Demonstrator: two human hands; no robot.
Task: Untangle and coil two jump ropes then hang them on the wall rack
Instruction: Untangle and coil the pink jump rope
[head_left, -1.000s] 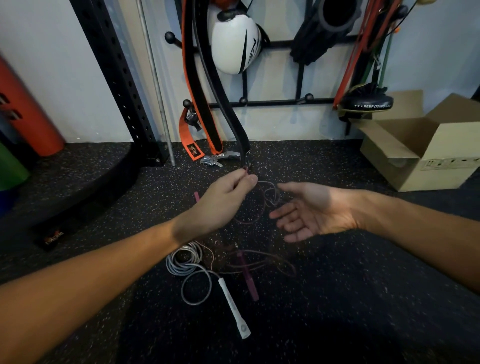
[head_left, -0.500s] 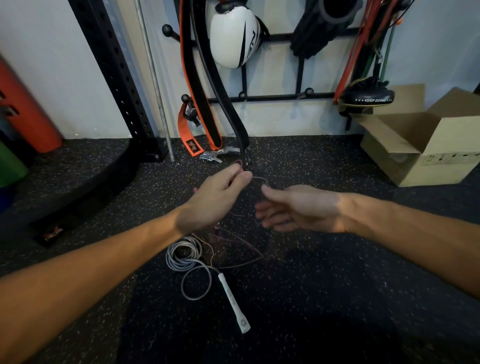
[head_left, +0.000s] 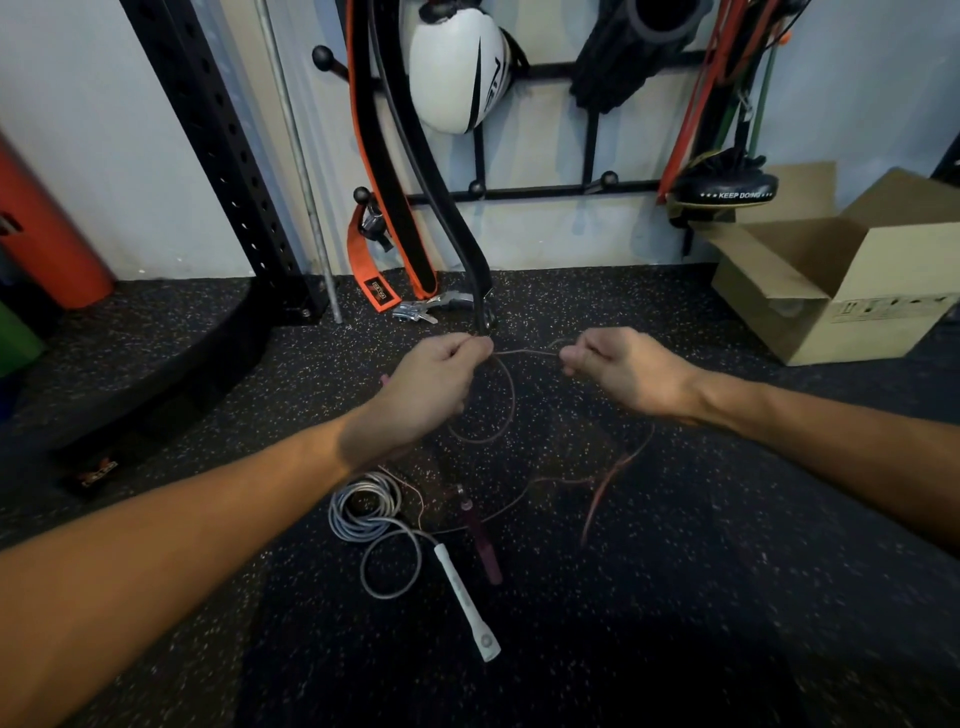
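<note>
Your left hand (head_left: 436, 384) pinches the red rope (head_left: 511, 400). Your right hand (head_left: 623, 374) is curled round the same cord, with a short span stretched between them. The rest of the red rope sprawls in loose loops on the floor (head_left: 727, 597) below. The grey rope (head_left: 363, 506) lies roughly coiled beside it. Neither hangs on the rack (head_left: 540, 193) yet, so you look early in the job. A belt (head_left: 467, 249) hangs just past your left hand and a box (head_left: 831, 291) crowds the right, but the floor toward you gives room.
</note>
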